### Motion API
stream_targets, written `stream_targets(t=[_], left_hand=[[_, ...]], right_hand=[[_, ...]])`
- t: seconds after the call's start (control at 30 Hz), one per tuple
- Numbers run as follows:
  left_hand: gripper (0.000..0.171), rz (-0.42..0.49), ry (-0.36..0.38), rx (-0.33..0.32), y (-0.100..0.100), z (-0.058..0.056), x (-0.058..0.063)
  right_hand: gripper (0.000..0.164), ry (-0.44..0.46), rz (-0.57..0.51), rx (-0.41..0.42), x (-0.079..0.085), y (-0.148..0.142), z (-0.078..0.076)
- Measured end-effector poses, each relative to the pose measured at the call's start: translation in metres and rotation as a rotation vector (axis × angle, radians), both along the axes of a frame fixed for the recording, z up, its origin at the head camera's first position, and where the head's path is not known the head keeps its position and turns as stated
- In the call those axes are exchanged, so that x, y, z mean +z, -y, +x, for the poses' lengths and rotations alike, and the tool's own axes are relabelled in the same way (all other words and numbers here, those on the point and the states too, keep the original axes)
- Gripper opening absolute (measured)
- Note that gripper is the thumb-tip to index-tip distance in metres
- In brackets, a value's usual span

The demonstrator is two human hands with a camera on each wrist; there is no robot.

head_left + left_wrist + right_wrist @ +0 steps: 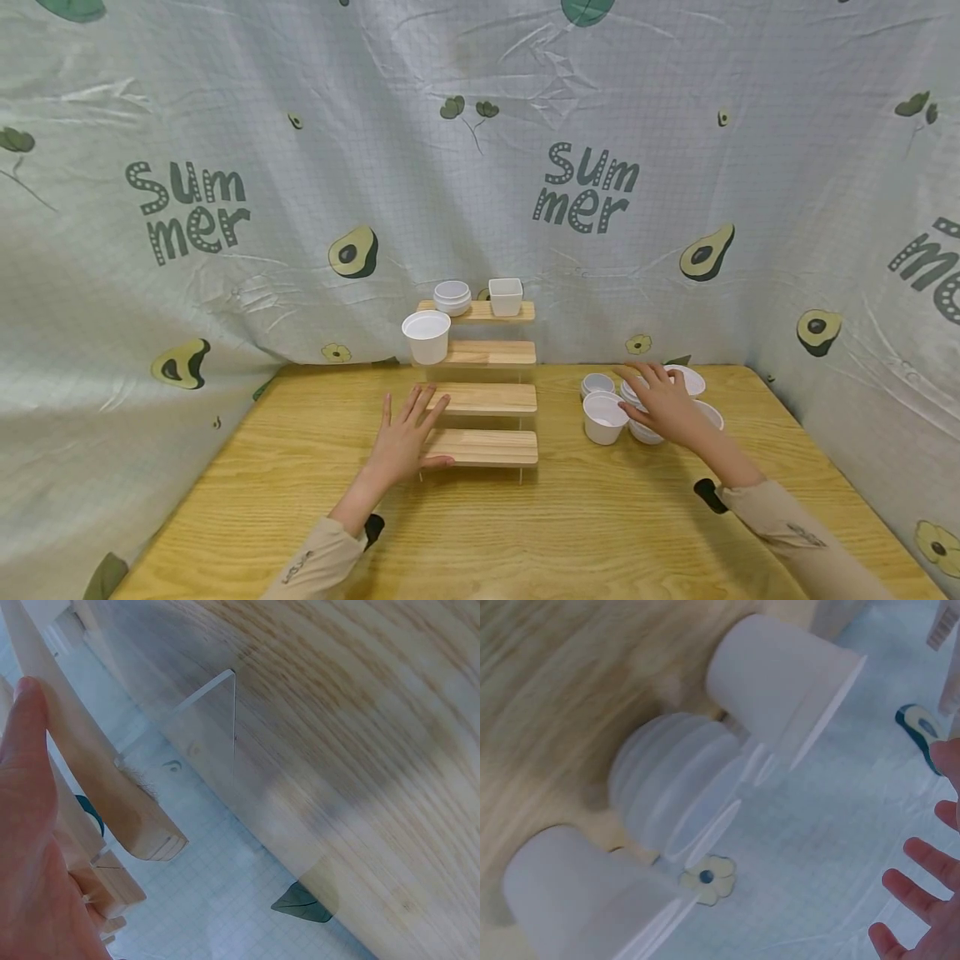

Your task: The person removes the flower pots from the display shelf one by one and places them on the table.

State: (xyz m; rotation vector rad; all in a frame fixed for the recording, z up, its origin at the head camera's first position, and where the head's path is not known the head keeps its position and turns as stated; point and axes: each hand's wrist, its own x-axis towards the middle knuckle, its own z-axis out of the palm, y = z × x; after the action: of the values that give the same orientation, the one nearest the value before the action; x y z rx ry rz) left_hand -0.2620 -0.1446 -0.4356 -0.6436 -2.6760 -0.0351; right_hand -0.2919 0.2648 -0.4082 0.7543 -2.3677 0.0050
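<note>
A four-tier wooden display stand (480, 400) is in the middle of the table in the head view. My left hand (401, 440) is spread against its left side, fingers straight over the lower tiers. Close up in the left wrist view, the thumb (26, 731) overlaps a wooden shelf board (120, 780). On the right, my right hand (666, 407) hovers over a group of white pots, fingers apart and nothing in them. The right wrist view shows a ribbed round pot (671, 776) between two smooth tapered pots, the upper one (772, 679) nearest the hand.
A tapered white pot (427, 340) stands at the left of the second tier from the top. The top tier bears a round pot (452, 298) and a square pot (506, 297). Behind the table (585, 533) hangs a printed cloth (450, 200), which also covers both sides.
</note>
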Motion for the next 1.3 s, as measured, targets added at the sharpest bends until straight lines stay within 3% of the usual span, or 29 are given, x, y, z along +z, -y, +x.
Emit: stream_targets(t=[0.53, 1.0, 1.3], left_hand=[[0.093, 0.016, -0.006, -0.004, 0.0, 0.003, 0.002], [0.091, 0.005, 0.027, 0.008, -0.002, 0.003, 0.003], [0.092, 0.011, 0.013, -0.002, -0.002, 0.003, 0.003]], right_hand=[[0.057, 0.008, 0.005, 0.071, 0.031, 0.058, -0.019], [0.055, -0.018, -0.092, 0.141, 0.049, 0.094, -0.044], [0.058, 0.016, -0.114, 0.084, 0.07, 0.117, -0.054]])
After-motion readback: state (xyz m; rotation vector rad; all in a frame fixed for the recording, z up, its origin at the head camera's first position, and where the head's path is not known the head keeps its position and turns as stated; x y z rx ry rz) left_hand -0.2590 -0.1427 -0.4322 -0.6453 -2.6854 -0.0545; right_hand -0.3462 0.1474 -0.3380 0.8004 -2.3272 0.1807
